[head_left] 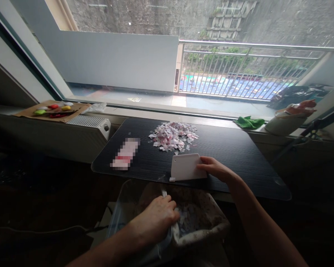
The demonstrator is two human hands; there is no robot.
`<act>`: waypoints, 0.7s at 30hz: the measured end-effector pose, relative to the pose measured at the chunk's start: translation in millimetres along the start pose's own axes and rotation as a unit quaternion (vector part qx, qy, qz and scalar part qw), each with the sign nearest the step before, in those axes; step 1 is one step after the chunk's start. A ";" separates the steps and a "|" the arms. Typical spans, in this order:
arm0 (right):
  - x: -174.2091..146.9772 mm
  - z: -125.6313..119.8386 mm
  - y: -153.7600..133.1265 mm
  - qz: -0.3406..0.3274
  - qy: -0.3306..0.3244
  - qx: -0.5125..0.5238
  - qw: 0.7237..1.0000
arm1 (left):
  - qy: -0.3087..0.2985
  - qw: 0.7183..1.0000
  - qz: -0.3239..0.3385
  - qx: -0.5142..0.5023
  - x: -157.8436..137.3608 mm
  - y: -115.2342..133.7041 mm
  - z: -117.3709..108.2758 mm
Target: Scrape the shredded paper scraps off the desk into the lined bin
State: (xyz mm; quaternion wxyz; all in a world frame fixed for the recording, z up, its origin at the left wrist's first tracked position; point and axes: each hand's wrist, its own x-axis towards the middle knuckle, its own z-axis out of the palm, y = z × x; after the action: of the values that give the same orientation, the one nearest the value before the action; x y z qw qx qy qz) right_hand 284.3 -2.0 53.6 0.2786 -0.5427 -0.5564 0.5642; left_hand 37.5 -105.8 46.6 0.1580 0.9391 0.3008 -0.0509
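Observation:
My right hand (215, 168) grips the right edge of a flat white plastic piece (185, 167) with a small hole in one corner. The piece is at the near edge of the black table (225, 148), just in front of a heap of torn paper scraps (172, 136). One paper scrap (172, 179) is at its lower left corner. My left hand (160, 217) is closed over the bin, and the tip of a narrow white thing (164, 193) sticks out above the fingers. Below the table edge, the lined bin (200, 239) holds more scraps.
A blurred-out pink and white item (125, 154) lies on the table's left side. On the sill are a green cloth (249, 122) and a whitish container (284, 122). A board with colourful items (54, 107) rests above the radiator (90, 124) at left. A clear plastic tub (119, 207) stands beside the bin.

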 end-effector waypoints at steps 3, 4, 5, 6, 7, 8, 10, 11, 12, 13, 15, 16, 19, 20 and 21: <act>-10.1 -1.0 -3.2 0.005 -0.032 -0.011 0.999 | 0.005 1.000 0.002 -0.005 -0.3 -1.0 2.1; -13.3 -2.6 -3.4 0.008 -0.040 -0.016 0.999 | 0.004 1.000 0.003 -0.005 -0.3 -1.4 3.2; -16.2 -5.0 -3.1 0.010 -0.043 -0.019 0.999 | 0.002 1.000 0.004 -0.004 -0.2 -1.5 4.5; -18.7 -8.2 -2.3 0.010 -0.036 -0.020 0.999 | 0.000 1.000 0.005 -0.001 0.2 -1.2 5.7; -20.6 -12.1 -1.1 0.006 -0.016 -0.019 1.000 | 0.000 1.000 0.007 0.003 1.1 -0.5 6.9; -22.0 -16.2 0.3 -0.002 0.015 -0.013 1.000 | 0.001 1.000 0.010 0.008 2.5 0.8 7.9; -23.0 -23.9 2.6 -0.019 0.080 0.007 0.997 | 0.001 1.000 0.020 0.017 7.1 5.0 8.8; -22.5 -26.7 3.3 -0.026 0.105 0.018 0.994 | -0.002 0.999 0.028 0.021 10.1 7.7 8.6; -21.4 -28.6 3.8 -0.032 0.124 0.027 0.991 | -0.007 0.999 0.038 0.023 13.4 10.7 8.2; -19.5 -29.3 4.1 -0.036 0.140 0.035 0.989 | -0.013 0.998 0.049 0.025 16.8 13.7 7.6; -13.1 -27.6 5.1 -0.040 0.181 0.044 0.982 | -0.019 0.997 0.072 0.029 22.9 18.8 7.0; -8.6 -25.5 6.0 -0.042 0.207 0.047 0.976 | -0.017 0.996 0.081 0.030 25.3 20.6 7.3; 8.7 -16.7 10.0 -0.046 0.252 0.056 0.965 | -0.010 0.995 0.094 0.036 29.0 22.2 11.3; 14.7 -13.4 11.2 -0.046 0.259 0.056 0.963 | -0.008 0.995 0.091 0.038 29.3 21.6 13.5; 20.3 -10.1 12.2 -0.045 0.263 0.053 0.962 | -0.009 0.995 0.087 0.040 29.2 20.5 16.2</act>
State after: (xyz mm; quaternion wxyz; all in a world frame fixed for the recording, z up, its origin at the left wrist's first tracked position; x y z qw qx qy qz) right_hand 292.0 17.2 38.2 0.4684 -0.6308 -0.4566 0.4174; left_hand 73.2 -110.9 31.3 0.1272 0.9668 0.2141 -0.0570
